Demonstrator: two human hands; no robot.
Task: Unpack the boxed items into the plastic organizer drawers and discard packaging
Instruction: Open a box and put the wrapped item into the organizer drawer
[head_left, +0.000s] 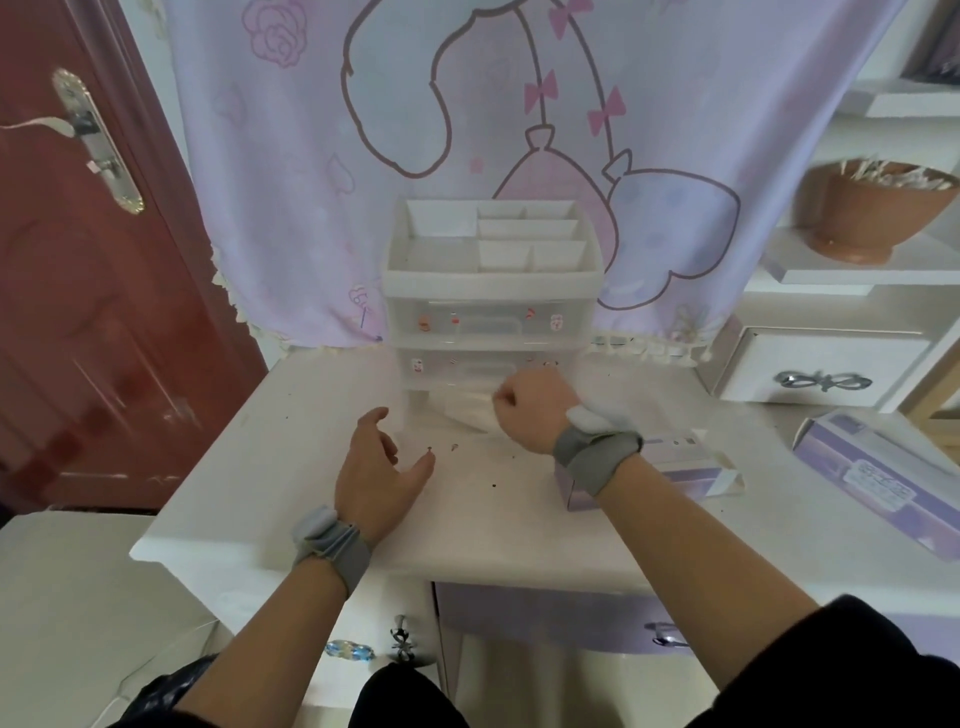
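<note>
While the left hand (376, 467) hangs released, fingers of the right hand (527, 410) clench a white packet (467, 413) at the mid-frame organizer (491, 291), whose lower drawer (457, 371) a crooked push could jam.

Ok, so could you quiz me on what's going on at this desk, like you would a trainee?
1. How many drawers does the plastic organizer have? A) one B) two C) four
2. True or false: the left hand grips the organizer.
3. Fill in: the right hand is curled in front of the organizer's ____ drawer.

Key:
1. B.
2. False. It hovers open over the desk, holding nothing.
3. Lower. The hand appears to grip a white packet there.
</note>
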